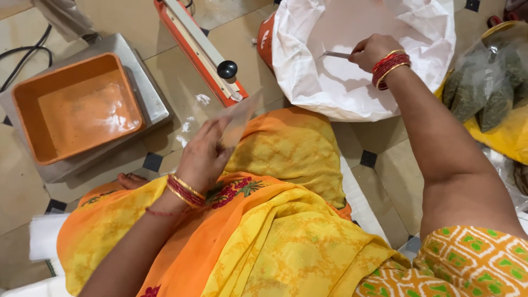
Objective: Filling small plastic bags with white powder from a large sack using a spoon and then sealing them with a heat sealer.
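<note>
My left hand [204, 154] holds a small clear plastic pouch [239, 118] up above my lap, over orange and yellow cloth. My right hand [374, 50] reaches into a large white sack [330, 88] full of white powder and grips a metal spoon [335, 54] by its handle. Red and gold bangles ring both wrists.
An orange tray [77, 107] sits on a flat metal scale [148, 93] at the left. An orange heat sealer [201, 52] with a black knob lies on the tiled floor. Clear bags of green dried matter [489, 88] rest on yellow cloth at the right.
</note>
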